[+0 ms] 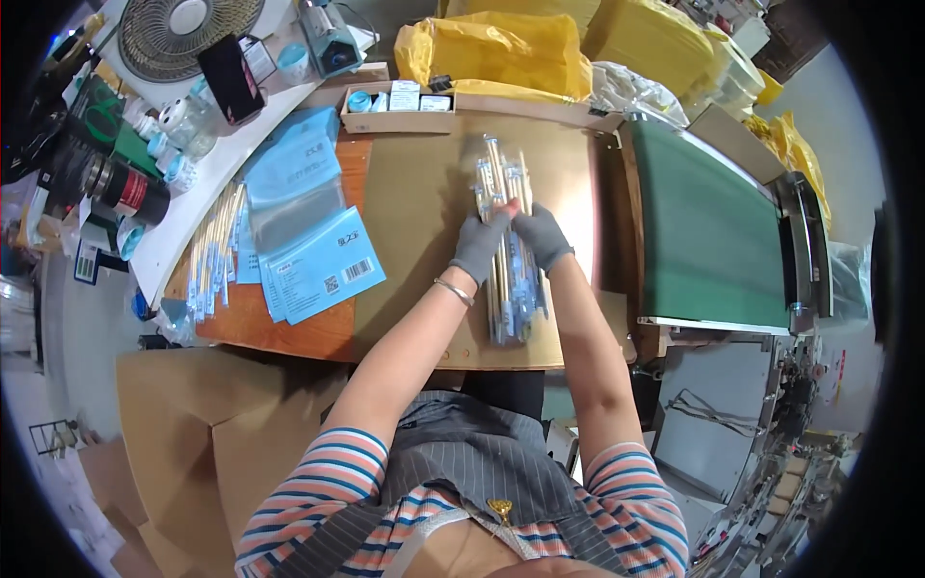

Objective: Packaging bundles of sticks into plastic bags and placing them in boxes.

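Between my two grey-gloved hands is a bundle of long thin sticks in clear wrappers with blue print (513,284), pointing away from me over the brown board (414,193). My left hand (479,247) is closed around the bundle's left side, a bare fingertip showing at the top. Against its right side my right hand (542,237) is closed as well. The sticks' ends look uneven and somewhat blurred. To the left lies another pile of wrapped sticks (214,252), next to blue printed plastic bags (328,265) stacked on the table.
A green conveyor belt (708,226) stands at the right. Along the back sit a small cardboard tray of jars and boxes (400,120) and a yellow bag (491,58). The white shelf (183,217) at left carries a fan (188,34), a phone (231,79) and a dark flask (130,190).
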Available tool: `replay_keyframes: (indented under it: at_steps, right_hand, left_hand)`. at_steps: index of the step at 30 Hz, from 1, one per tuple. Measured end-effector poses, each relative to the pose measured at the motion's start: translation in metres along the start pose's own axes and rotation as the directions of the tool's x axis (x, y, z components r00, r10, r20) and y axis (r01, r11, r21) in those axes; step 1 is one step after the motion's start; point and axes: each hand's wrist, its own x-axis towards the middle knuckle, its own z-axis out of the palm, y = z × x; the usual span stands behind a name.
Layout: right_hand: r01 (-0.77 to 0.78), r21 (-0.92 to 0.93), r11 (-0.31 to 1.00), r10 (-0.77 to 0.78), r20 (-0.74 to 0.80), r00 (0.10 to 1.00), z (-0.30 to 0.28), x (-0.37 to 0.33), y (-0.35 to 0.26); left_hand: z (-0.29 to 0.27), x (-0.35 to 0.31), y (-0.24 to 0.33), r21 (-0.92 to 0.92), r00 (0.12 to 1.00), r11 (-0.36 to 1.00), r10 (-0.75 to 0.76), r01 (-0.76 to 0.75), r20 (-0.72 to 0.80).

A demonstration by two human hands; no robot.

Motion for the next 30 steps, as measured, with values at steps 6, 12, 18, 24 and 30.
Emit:
replay_keyframes:
  at_steps: [6, 12, 18, 24, 30]
  right_hand:
    - [0.375, 0.511, 0.774, -0.375, -0.109, 0.921, 0.024, -0.053, -0.045]
    - [0.461, 0.433, 0.775, -0.543, 0.081, 0.836, 0.011, -0.096, -0.049]
    - [0.470, 0.332, 0.818, -0.488, -0.031, 0.872, 0.050, -0.135, -0.056]
    - [0.331, 0.429, 0.841, -0.427, 0.150, 0.892, 0.073, -0.173, -0.062]
    - [-0.200, 0.676, 0.709, -0.224, 0.486, 0.845, 0.089, -0.163, 0.002]
  left_hand:
    - [-0.018, -0.051, 0.063, -0.127, 0.902, 0.950, 0.310, -0.284, 0.300]
    - [-0.043, -0.092, 0.087, -0.020, 0.697, 0.810, 0.517, -0.586, 0.497]
    - [-0.068, -0.106, 0.066, 0.311, 0.695, 0.773, 0.221, -0.553, 0.685]
    - [-0.101, -0.182, 0.030, -0.117, 0.550, 0.934, -0.095, 0.338, 0.830]
    - [-0.153, -0.192, 0.026, 0.276, 0.735, 0.855, 0.165, -0.439, 0.657]
